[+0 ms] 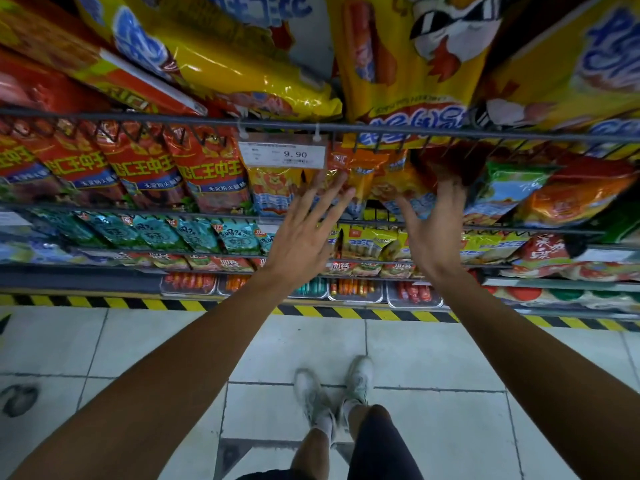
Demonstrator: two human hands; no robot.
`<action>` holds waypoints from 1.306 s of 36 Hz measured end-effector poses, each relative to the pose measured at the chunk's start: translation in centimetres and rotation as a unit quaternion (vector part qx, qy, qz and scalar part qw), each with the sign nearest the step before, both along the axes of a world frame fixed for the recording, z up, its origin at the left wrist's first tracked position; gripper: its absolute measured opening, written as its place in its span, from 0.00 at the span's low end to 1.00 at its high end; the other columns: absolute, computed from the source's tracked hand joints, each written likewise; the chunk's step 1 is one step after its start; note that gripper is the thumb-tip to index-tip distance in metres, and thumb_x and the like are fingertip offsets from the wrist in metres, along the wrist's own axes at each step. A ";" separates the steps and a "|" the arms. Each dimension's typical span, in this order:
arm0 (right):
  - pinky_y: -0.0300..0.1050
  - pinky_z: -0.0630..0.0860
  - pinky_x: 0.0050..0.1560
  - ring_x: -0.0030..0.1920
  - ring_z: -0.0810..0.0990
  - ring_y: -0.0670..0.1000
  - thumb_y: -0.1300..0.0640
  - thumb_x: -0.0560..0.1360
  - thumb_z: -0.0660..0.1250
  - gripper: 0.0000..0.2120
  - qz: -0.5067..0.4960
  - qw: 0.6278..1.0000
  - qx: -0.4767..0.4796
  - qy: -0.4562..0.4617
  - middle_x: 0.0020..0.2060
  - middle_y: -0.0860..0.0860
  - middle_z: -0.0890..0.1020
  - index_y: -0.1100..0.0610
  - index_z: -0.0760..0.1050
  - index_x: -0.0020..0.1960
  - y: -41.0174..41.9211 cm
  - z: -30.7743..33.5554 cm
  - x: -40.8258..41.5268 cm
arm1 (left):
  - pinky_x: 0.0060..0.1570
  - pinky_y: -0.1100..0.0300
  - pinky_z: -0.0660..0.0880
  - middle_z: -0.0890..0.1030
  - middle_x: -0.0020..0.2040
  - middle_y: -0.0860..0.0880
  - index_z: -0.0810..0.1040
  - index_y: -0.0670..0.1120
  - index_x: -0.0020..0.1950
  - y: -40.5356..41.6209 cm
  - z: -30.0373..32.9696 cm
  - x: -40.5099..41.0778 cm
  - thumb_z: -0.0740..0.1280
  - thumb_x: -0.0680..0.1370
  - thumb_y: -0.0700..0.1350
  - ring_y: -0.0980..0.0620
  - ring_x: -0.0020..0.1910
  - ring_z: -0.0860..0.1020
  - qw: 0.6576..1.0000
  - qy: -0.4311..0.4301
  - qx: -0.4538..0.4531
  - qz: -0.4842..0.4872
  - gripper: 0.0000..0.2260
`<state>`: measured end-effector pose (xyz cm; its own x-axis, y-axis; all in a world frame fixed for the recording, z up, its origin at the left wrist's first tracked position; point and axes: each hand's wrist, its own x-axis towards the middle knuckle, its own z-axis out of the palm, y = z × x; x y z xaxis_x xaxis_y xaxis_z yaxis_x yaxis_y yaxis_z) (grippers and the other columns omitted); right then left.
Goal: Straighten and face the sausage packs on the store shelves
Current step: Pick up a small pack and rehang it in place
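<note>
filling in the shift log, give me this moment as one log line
left hand: open, fingers at orange sausage packs | right hand: open, on same packs | price tag above | nothing gripped

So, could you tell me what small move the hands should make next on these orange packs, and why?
Probably press inward and square them up: the left hand and right hand, both open with fingers spread, flank the orange sausage packs, which lean unevenly under the 9.90 price tag, unlike the neat red packs alongside.
</note>
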<state>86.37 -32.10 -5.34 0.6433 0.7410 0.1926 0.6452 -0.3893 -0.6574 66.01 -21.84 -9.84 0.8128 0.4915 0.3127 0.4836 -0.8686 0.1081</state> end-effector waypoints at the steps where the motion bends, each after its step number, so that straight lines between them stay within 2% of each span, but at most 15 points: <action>1: 0.55 0.68 0.71 0.72 0.69 0.60 0.47 0.81 0.69 0.28 0.008 1.000 -0.016 -0.002 0.70 0.59 0.73 0.61 0.68 0.74 0.2 0.1 0.3 | 0.80 0.43 0.49 0.44 0.86 0.47 0.44 0.49 0.86 0.0 0.0 0.0 0.54 0.80 0.45 0.41 0.85 0.42 1.000 0.003 -0.002 0.001 0.36; 6: 0.55 0.73 0.63 0.66 0.75 0.61 0.47 0.81 0.69 0.25 0.037 0.999 -0.025 -0.016 0.66 0.58 0.79 0.58 0.72 0.73 0.5 0.4 1.9 | 0.81 0.42 0.53 0.45 0.86 0.47 0.45 0.49 0.86 -0.1 0.1 -0.1 0.52 0.80 0.45 0.41 0.85 0.44 1.000 0.005 -0.007 0.006 0.34; 9: 0.52 0.75 0.63 0.62 0.78 0.57 0.48 0.81 0.68 0.22 0.004 0.999 0.028 0.022 0.63 0.56 0.81 0.59 0.74 0.71 0.4 0.5 2.3 | 0.81 0.41 0.55 0.48 0.86 0.47 0.47 0.50 0.86 -0.2 0.5 -0.1 0.53 0.80 0.44 0.40 0.85 0.47 1.000 -0.001 -0.016 0.004 0.34; 13: 0.37 0.75 0.58 0.57 0.79 0.47 0.47 0.83 0.66 0.21 -0.027 0.986 0.132 0.097 0.58 0.50 0.82 0.60 0.76 0.68 0.5 1.2 2.5 | 0.79 0.39 0.58 0.51 0.86 0.47 0.51 0.49 0.86 -0.2 1.1 0.0 0.59 0.80 0.41 0.40 0.84 0.50 1.000 -0.014 -0.024 0.004 0.35; 17: 0.48 0.76 0.58 0.58 0.79 0.52 0.51 0.85 0.63 0.18 0.021 0.991 0.071 0.111 0.59 0.53 0.81 0.61 0.73 0.68 0.3 0.7 2.3 | 0.79 0.37 0.59 0.50 0.86 0.46 0.51 0.49 0.86 -0.4 1.5 0.7 0.63 0.79 0.39 0.40 0.84 0.48 0.999 -0.014 -0.039 0.014 0.37; 19: 0.47 0.74 0.56 0.59 0.78 0.52 0.51 0.85 0.62 0.16 0.032 0.996 0.035 0.079 0.60 0.55 0.81 0.61 0.72 0.67 -0.1 -0.2 2.2 | 0.79 0.37 0.58 0.50 0.86 0.45 0.52 0.47 0.86 -0.4 1.7 0.8 0.63 0.80 0.40 0.40 0.85 0.47 0.999 -0.008 -0.038 0.011 0.36; 23: 0.47 0.69 0.49 0.47 0.74 0.56 0.53 0.86 0.61 0.11 -0.048 0.988 0.048 0.135 0.48 0.58 0.75 0.62 0.70 0.57 -1.3 -1.2 1.7 | 0.81 0.40 0.54 0.50 0.86 0.45 0.52 0.47 0.86 -0.3 1.7 0.5 0.60 0.80 0.41 0.40 0.85 0.46 0.999 -0.006 -0.036 0.004 0.34; 27: 0.37 0.68 0.66 0.60 0.77 0.49 0.55 0.85 0.63 0.17 -0.091 0.969 0.105 0.205 0.61 0.52 0.79 0.62 0.69 0.71 -1.7 -0.4 0.6 | 0.81 0.41 0.54 0.52 0.86 0.45 0.54 0.47 0.86 -0.4 1.8 0.4 0.59 0.80 0.41 0.40 0.84 0.49 0.999 -0.017 -0.042 0.002 0.33; 29: 0.49 0.71 0.72 0.71 0.73 0.50 0.55 0.84 0.65 0.24 -0.115 0.953 0.148 0.237 0.71 0.53 0.75 0.61 0.65 0.77 -2.0 0.1 -0.4 | 0.81 0.41 0.55 0.54 0.85 0.44 0.56 0.46 0.85 -0.5 1.7 0.3 0.60 0.80 0.40 0.39 0.84 0.51 0.999 -0.029 -0.044 -0.001 0.32; 31: 0.52 0.69 0.75 0.74 0.71 0.51 0.57 0.82 0.66 0.27 -0.138 0.922 0.232 0.278 0.73 0.55 0.73 0.61 0.64 0.78 -2.8 0.8 -2.0 | 0.81 0.42 0.55 0.57 0.85 0.44 0.58 0.46 0.85 -0.7 1.4 0.0 0.59 0.80 0.40 0.39 0.83 0.53 0.998 -0.050 -0.044 0.000 0.32; 33: 0.53 0.70 0.74 0.74 0.72 0.50 0.61 0.81 0.67 0.25 -0.128 0.925 0.265 0.240 0.72 0.54 0.74 0.61 0.66 0.76 -3.9 0.8 -3.7 | 0.81 0.43 0.56 0.58 0.84 0.45 0.59 0.47 0.84 -0.9 1.0 -0.3 0.60 0.80 0.39 0.39 0.83 0.54 0.997 -0.070 -0.044 0.010 0.31; 36: 0.51 0.75 0.69 0.70 0.75 0.48 0.65 0.82 0.67 0.21 -0.012 0.963 0.226 0.142 0.69 0.53 0.77 0.61 0.70 0.73 -4.7 -0.3 -5.6 | 0.81 0.41 0.56 0.58 0.84 0.45 0.60 0.46 0.84 -0.9 0.5 -0.7 0.61 0.80 0.39 0.40 0.83 0.54 0.995 -0.085 -0.046 0.013 0.31; 39: 0.52 0.73 0.71 0.71 0.74 0.47 0.56 0.82 0.69 0.24 0.111 0.977 0.104 0.151 0.71 0.49 0.76 0.56 0.68 0.76 -2.8 -0.6 -6.3 | 0.82 0.44 0.55 0.60 0.84 0.45 0.63 0.46 0.83 -0.8 0.2 -1.1 0.62 0.79 0.38 0.41 0.83 0.55 0.994 -0.098 -0.046 0.017 0.31; 43: 0.56 0.70 0.73 0.75 0.69 0.53 0.42 0.81 0.67 0.34 0.091 0.983 -0.009 0.160 0.75 0.52 0.70 0.57 0.61 0.80 1.1 -0.9 -5.4 | 0.80 0.46 0.57 0.64 0.81 0.46 0.66 0.45 0.81 -0.7 -0.2 -2.6 0.65 0.79 0.35 0.39 0.80 0.59 0.987 -0.142 -0.046 0.058 0.30; 47: 0.57 0.77 0.63 0.63 0.79 0.59 0.39 0.81 0.65 0.30 0.069 0.980 -0.039 0.182 0.65 0.56 0.79 0.59 0.68 0.73 3.5 -2.0 -4.8 | 0.78 0.42 0.63 0.67 0.78 0.44 0.66 0.44 0.81 -0.2 -0.6 -4.6 0.65 0.79 0.35 0.38 0.79 0.60 0.984 -0.141 -0.039 0.101 0.30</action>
